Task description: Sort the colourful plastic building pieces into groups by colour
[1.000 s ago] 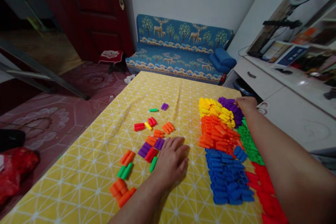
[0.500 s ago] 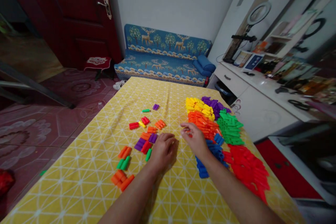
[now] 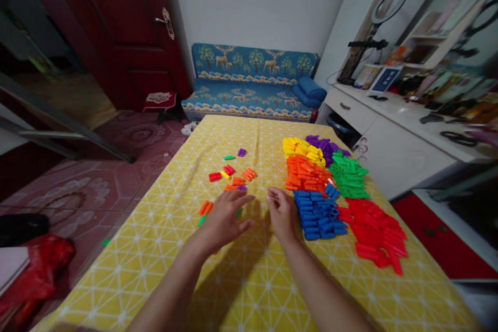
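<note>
Over the table's middle, my left hand (image 3: 226, 219) is open, its fingers and thumb spread with nothing between them. It partly covers a loose scatter of bullet-shaped plastic pieces. Among these are orange pieces (image 3: 206, 208), red pieces (image 3: 215, 177), a yellow piece (image 3: 224, 174), a green piece (image 3: 229, 157) and a purple pair (image 3: 241, 152). My right hand (image 3: 281, 215) is just left of the blue pile (image 3: 317, 215), fingers loosely bent and apart from the thumb. I see nothing held in it. An orange pile (image 3: 305, 173) lies beyond it.
Yellow pieces (image 3: 303, 151), purple pieces (image 3: 322, 148), green pieces (image 3: 348, 176) and red pieces (image 3: 375, 231) form piles along the right side of the patterned yellow tablecloth (image 3: 249, 290). A blue sofa (image 3: 252, 85) stands beyond the table, a white dresser (image 3: 404, 150) to the right.
My left hand has moved left and spread its fingers, now covering more of the scattered pieces. My right hand has shifted slightly down and nearer me. The camera view has also shifted.
</note>
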A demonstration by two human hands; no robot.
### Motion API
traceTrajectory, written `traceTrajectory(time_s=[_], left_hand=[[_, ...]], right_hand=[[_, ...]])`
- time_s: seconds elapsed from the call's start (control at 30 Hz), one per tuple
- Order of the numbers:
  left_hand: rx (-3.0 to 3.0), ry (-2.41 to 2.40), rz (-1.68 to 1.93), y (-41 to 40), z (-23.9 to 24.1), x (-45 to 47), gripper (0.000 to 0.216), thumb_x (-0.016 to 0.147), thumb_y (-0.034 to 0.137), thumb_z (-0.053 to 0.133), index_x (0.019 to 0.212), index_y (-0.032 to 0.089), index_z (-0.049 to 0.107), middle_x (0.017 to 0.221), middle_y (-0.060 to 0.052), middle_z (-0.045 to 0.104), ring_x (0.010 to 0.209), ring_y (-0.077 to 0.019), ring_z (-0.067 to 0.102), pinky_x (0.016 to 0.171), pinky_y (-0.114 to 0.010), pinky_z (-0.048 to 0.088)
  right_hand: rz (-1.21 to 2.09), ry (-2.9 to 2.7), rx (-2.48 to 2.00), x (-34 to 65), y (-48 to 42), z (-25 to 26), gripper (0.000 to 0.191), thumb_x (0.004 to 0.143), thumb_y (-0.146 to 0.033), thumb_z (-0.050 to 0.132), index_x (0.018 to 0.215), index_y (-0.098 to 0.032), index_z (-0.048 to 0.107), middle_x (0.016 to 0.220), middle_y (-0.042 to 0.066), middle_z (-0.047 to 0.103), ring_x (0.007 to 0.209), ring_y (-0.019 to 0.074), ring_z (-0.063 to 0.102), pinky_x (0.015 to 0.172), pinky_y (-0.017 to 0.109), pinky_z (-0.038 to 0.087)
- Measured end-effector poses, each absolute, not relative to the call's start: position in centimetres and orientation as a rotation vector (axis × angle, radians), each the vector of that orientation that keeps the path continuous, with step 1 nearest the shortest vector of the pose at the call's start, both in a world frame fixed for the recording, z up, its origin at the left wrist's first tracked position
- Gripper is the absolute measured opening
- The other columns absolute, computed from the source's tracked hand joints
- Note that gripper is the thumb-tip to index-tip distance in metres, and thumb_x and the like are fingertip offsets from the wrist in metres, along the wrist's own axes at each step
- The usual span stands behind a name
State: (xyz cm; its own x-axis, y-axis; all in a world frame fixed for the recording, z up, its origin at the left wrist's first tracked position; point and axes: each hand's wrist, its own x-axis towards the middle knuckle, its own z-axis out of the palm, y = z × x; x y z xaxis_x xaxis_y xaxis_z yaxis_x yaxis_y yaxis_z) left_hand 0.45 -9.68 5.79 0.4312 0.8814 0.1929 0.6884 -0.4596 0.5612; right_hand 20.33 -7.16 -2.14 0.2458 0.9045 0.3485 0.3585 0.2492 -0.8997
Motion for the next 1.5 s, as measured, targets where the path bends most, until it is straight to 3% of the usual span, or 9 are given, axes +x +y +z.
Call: traceTrajectory(time_s=[0.1, 0.17, 0.43, 0.63, 0.73, 0.87, 1.07, 1.3, 1.5], left_hand=[[2.295, 1.754, 0.478, -12.4, 3.6, -4.7, 0.098, 0.062, 0.043, 0.08, 0.148, 0.032, 0.036, 0.157, -0.013, 0.03, 0.145, -0.0418, 0.022, 0.112, -0.063, 0.025], [2.225, 1.882, 0.376, -13.6, 1.4, -6.4, 0.109, 0.059, 0.056, 0.079, 0.152, 0.03, 0.029, 0.16, -0.017, 0.021, 0.146, -0.0469, 0.013, 0.108, -0.068, 0.024], [2.242, 1.878, 0.832, -8.0, -1.7, 0.1, 0.084, 0.078, 0.044, 0.068, 0.15, 0.018, 0.032, 0.156, -0.021, 0.027, 0.144, -0.0399, 0.025, 0.11, -0.06, 0.028], [2.135, 1.977, 0.961, -2.3, -0.5, 3.8, 0.049, 0.077, 0.032, 0.069, 0.126, 0.025, 0.062, 0.132, -0.013, 0.058, 0.134, -0.0386, 0.038, 0.109, -0.058, 0.03], [2.055, 2.039, 1.03, -1.6, -0.7, 4.1, 0.045, 0.075, 0.032, 0.07, 0.119, 0.021, 0.065, 0.124, -0.014, 0.061, 0.124, -0.0364, 0.045, 0.106, -0.054, 0.035], [1.975, 2.062, 1.097, -1.7, -0.8, 3.0, 0.032, 0.082, 0.029, 0.061, 0.111, 0.017, 0.068, 0.114, -0.015, 0.062, 0.109, -0.0303, 0.055, 0.095, -0.046, 0.043], [2.028, 2.04, 1.322, -2.1, 0.0, 2.3, 0.033, 0.086, 0.019, 0.054, 0.118, 0.02, 0.065, 0.127, -0.014, 0.058, 0.122, -0.0316, 0.047, 0.106, -0.052, 0.035], [2.213, 1.055, 1.134, -3.1, 1.2, 4.5, 0.038, 0.097, 0.03, 0.044, 0.132, 0.024, 0.058, 0.138, -0.008, 0.057, 0.128, -0.0213, 0.052, 0.109, -0.04, 0.041], [2.184, 1.061, 1.067, -0.8, 2.3, 7.3, 0.043, 0.1, 0.031, 0.034, 0.137, 0.021, 0.053, 0.14, -0.008, 0.056, 0.132, -0.0202, 0.049, 0.113, -0.041, 0.036]], right_hand=[[0.559, -1.326, -1.354, 19.9, -7.1, -2.3, 0.028, 0.086, -0.036, 0.053, 0.103, -0.016, 0.063, 0.105, 0.012, 0.067, 0.096, 0.0212, 0.064, 0.082, 0.036, 0.055], [0.509, -1.377, -1.355, 19.6, -7.0, -2.4, 0.029, 0.087, -0.036, 0.053, 0.106, -0.017, 0.063, 0.108, 0.012, 0.066, 0.1, 0.0221, 0.063, 0.087, 0.039, 0.054], [0.326, -1.713, -1.344, 19.2, -6.9, -2.8, 0.053, 0.09, -0.033, 0.05, 0.14, -0.019, 0.045, 0.144, 0.014, 0.047, 0.136, 0.0259, 0.042, 0.111, 0.049, 0.037], [0.235, -1.817, -1.519, 18.0, -5.3, -2.8, 0.074, 0.076, -0.018, 0.06, 0.146, -0.025, 0.038, 0.153, 0.011, 0.036, 0.139, 0.0335, 0.034, 0.111, 0.055, 0.029], [0.225, -1.82, -1.588, 17.0, -3.4, -1.9, 0.064, 0.076, -0.015, 0.06, 0.138, -0.027, 0.05, 0.145, 0.01, 0.047, 0.128, 0.0345, 0.044, 0.105, 0.054, 0.031], [0.268, -1.884, -1.498, 16.4, -1.7, -0.9, 0.036, 0.082, -0.013, 0.056, 0.115, -0.023, 0.065, 0.119, 0.009, 0.064, 0.11, 0.0268, 0.053, 0.097, 0.043, 0.04], [0.33, -1.824, -1.422, 16.5, -1.7, -1.1, 0.013, 0.083, -0.017, 0.057, 0.092, -0.022, 0.066, 0.097, 0.005, 0.067, 0.096, 0.0217, 0.058, 0.088, 0.035, 0.045], [0.507, -1.457, -1.48, 16.5, -1.5, -2.4, 0.021, 0.088, -0.022, 0.044, 0.099, -0.024, 0.061, 0.097, 0.006, 0.069, 0.091, 0.02, 0.062, 0.083, 0.033, 0.048], [0.416, -1.151, -1.435, 17.2, -1.0, -3.2, 0.039, 0.089, -0.042, 0.042, 0.119, -0.019, 0.052, 0.117, 0.013, 0.061, 0.107, 0.0224, 0.057, 0.093, 0.037, 0.046]])
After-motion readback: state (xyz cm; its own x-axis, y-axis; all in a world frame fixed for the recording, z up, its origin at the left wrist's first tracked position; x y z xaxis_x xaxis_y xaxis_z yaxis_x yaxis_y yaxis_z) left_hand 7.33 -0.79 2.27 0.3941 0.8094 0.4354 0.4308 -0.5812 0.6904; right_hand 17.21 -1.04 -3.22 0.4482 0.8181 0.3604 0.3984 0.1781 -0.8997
